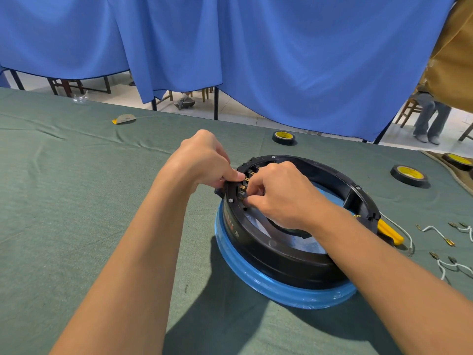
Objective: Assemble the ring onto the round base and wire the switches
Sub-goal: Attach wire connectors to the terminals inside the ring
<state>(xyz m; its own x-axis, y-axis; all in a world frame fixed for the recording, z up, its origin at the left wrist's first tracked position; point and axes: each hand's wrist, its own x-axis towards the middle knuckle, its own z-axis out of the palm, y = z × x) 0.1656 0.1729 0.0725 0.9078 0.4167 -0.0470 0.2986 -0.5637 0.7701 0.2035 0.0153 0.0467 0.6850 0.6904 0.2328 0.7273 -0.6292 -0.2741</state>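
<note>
A black plastic ring sits on a round base wrapped in blue film. On the ring's inner left wall stand black switches with brass terminals. My left hand grips the ring's left rim from outside, thumb on top beside the switches. My right hand reaches inside the ring, its fingertips pinched at the lower switch terminals; whatever it pinches is hidden by the fingers. Loose white wires with brass connectors lie on the cloth to the right.
Green cloth covers the table. Three rolls of black tape lie behind and to the right. A yellow-handled tool rests by the ring's right side. Blue curtain hangs beyond the far edge; a seated person's legs show at right.
</note>
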